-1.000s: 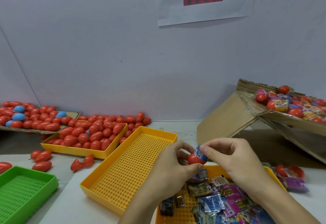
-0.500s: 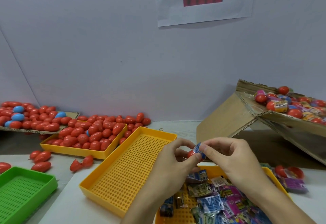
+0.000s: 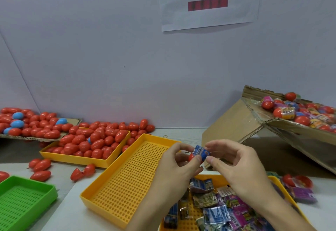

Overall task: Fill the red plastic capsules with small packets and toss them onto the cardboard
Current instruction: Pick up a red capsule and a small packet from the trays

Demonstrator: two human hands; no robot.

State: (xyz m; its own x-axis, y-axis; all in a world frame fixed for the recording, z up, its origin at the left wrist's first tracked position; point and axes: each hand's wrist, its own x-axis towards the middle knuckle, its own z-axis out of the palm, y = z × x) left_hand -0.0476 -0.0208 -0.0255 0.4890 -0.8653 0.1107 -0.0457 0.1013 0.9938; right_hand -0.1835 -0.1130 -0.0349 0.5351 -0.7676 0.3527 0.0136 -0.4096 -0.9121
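White worktop (image 3: 60, 218) below — left hand (image 3: 174, 165) pinches a glossy red capsule (image 3: 191, 157), right hand (image 3: 234, 163) pinching a crinkly blue packet (image 3: 201, 152) at its mouth — perforated yellow tray (image 3: 127, 179) just left.

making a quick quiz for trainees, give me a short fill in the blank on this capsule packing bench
Both hands work a small ____ packet into a red capsule.
The tray left of the hands, holding nothing, is ____.
The filled capsules lie on tilted ____ at the right.

Missing: blue; yellow; cardboard
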